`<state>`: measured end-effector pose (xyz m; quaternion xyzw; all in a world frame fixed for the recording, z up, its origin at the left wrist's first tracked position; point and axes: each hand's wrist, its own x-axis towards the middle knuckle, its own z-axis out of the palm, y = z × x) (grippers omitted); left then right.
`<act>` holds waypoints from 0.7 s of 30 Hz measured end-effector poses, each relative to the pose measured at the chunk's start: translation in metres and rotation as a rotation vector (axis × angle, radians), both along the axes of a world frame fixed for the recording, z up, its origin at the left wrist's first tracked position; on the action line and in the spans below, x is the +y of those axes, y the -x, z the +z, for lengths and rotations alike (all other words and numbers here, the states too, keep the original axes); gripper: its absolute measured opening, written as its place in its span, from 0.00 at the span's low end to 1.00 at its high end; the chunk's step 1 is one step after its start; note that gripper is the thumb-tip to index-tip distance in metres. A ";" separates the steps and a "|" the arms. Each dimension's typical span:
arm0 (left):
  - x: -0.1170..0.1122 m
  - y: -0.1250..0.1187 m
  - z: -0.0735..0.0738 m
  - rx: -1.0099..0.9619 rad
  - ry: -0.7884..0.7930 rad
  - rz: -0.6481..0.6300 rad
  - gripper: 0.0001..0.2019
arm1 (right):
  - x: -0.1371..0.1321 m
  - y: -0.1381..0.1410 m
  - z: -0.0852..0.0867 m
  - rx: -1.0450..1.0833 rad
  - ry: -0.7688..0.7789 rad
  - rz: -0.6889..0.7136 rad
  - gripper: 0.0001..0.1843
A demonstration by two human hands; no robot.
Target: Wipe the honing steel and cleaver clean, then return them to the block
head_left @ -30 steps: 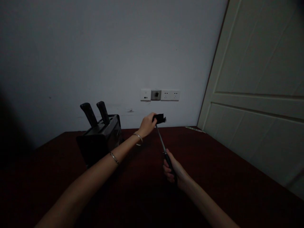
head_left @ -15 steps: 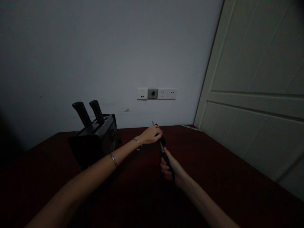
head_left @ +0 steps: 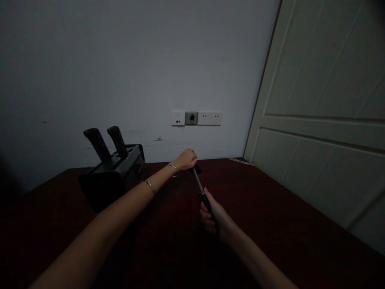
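My right hand (head_left: 212, 214) is wrapped round the black handle of a sharpening steel (head_left: 197, 179), whose thin grey rod points away and slightly left. At the rod's far end my left hand (head_left: 187, 159) is closed over a small dark piece (head_left: 195, 169), which looks like cloth and lies against the rod. The rod's tip is hidden by the left hand and this piece. To the left of my left forearm, a black knife block (head_left: 128, 160) stands on the dark red table (head_left: 255, 200), with two black-handled knives (head_left: 116, 141) in its top.
A pale wall with a row of sockets (head_left: 197, 118) rises behind the table. A panelled white door (head_left: 319, 120) stands along the right side. A thin printed strip (head_left: 240, 161) lies at the table's back right edge.
My left hand has slid with the dark piece along the rod, away from the handle, baring more metal. The tip that stuck out beyond it is now covered. The view has shifted slightly.
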<state>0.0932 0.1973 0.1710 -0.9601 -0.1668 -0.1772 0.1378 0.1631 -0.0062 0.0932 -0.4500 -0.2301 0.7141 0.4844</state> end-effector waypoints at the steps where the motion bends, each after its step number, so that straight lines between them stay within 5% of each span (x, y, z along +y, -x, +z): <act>1: 0.001 -0.001 0.000 0.000 -0.005 0.003 0.14 | 0.000 0.000 0.001 0.007 0.002 -0.001 0.30; 9: -0.007 -0.009 -0.003 -0.042 0.017 -0.007 0.14 | -0.002 -0.003 0.009 0.074 -0.018 -0.032 0.30; 21: -0.074 -0.008 -0.034 -0.157 0.223 -0.188 0.12 | -0.005 -0.011 0.020 0.221 -0.016 -0.051 0.30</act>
